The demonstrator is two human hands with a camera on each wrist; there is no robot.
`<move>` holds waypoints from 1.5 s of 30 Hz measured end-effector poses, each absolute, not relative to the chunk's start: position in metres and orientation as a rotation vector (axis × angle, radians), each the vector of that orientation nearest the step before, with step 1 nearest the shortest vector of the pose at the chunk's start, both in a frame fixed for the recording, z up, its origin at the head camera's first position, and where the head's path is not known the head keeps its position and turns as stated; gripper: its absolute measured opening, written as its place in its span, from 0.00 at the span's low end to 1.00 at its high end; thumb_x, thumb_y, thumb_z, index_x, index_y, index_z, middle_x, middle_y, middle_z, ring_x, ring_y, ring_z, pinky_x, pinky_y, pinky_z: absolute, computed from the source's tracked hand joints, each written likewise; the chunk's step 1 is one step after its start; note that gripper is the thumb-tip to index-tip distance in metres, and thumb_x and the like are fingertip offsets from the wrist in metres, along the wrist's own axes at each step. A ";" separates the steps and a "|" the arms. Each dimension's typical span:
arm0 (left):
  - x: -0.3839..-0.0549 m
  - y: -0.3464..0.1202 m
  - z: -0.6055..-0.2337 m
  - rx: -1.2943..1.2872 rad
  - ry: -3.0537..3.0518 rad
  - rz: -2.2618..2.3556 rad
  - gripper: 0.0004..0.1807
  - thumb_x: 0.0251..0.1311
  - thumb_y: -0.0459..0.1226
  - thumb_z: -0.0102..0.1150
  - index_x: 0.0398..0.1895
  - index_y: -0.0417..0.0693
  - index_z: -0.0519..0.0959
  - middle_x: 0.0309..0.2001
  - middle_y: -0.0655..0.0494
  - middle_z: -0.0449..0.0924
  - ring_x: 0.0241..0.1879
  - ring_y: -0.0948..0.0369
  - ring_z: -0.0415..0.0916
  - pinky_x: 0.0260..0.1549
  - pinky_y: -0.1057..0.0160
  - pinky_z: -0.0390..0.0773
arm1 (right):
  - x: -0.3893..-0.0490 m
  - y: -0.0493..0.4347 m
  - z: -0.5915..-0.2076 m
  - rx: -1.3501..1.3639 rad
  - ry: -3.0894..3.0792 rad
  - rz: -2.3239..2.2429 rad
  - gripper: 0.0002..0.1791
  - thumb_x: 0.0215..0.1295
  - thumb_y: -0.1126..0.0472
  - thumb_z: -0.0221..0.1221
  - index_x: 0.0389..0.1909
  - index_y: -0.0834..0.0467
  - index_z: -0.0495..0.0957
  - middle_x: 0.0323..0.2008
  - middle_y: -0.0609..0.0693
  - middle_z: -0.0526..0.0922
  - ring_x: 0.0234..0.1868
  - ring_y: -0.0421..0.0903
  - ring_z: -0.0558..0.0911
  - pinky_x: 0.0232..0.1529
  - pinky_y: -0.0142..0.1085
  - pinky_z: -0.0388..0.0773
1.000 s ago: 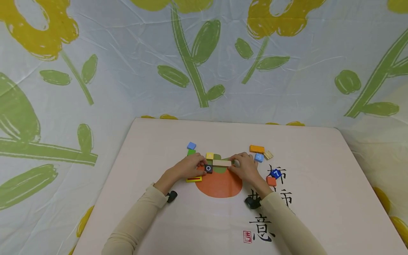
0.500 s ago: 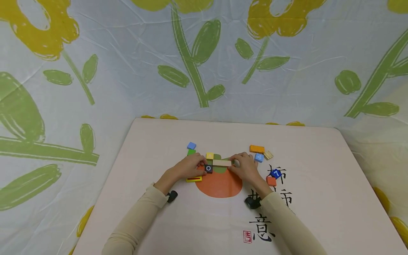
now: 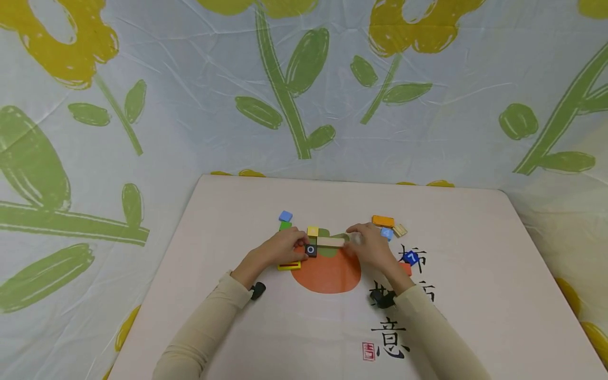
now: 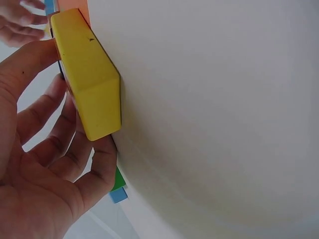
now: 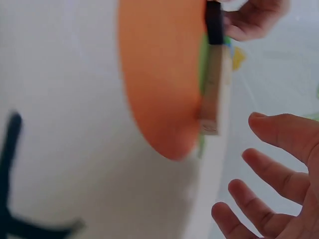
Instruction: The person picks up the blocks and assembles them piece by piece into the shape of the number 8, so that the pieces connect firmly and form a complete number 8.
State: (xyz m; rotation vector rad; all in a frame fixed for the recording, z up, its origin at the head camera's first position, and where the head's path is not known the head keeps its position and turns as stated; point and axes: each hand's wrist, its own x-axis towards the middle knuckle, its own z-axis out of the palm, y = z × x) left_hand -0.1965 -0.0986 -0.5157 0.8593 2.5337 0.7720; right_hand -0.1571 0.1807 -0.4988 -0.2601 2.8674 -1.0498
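Observation:
My left hand has its thumb and fingertips on a black block marked with a white ring. Against that block lies a long pale wooden block, with a small yellow block behind its left end. In the left wrist view a larger yellow block stands in front of the thumb and fingers, hiding part of the grip. My right hand is just off the wooden block's right end. Its fingers are spread with nothing between them in the right wrist view.
Right of the right hand lie an orange block, a light blue block, small wooden pieces, a dark blue block and a red block. Green and blue blocks sit beyond the left hand.
My right hand has let go of the wooden block's end and drawn away to the right. The left hand and the blocks have stayed in place.

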 end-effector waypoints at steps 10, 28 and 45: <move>-0.200 -0.100 -0.514 0.868 2.525 0.792 0.16 0.59 0.42 0.71 0.48 0.48 0.81 0.38 0.58 0.73 0.39 0.62 0.69 0.40 0.63 0.74 | -0.146 0.212 -0.474 -0.311 2.961 -1.234 0.16 0.64 0.62 0.67 0.51 0.63 0.82 0.54 0.62 0.79 0.50 0.62 0.75 0.47 0.54 0.72; -0.198 -0.100 -0.515 0.820 2.490 0.836 0.16 0.58 0.41 0.72 0.47 0.48 0.81 0.38 0.58 0.74 0.38 0.61 0.70 0.40 0.62 0.74 | -0.104 0.288 -0.477 -0.143 2.989 -1.244 0.16 0.71 0.60 0.62 0.56 0.60 0.79 0.58 0.62 0.72 0.57 0.63 0.71 0.54 0.64 0.66; -0.199 -0.100 -0.515 0.836 2.482 0.838 0.16 0.58 0.42 0.72 0.46 0.49 0.81 0.38 0.59 0.74 0.38 0.61 0.70 0.40 0.63 0.74 | -0.107 0.351 -0.506 -0.189 2.689 -1.220 0.23 0.70 0.63 0.61 0.65 0.60 0.75 0.63 0.63 0.72 0.62 0.65 0.68 0.58 0.66 0.63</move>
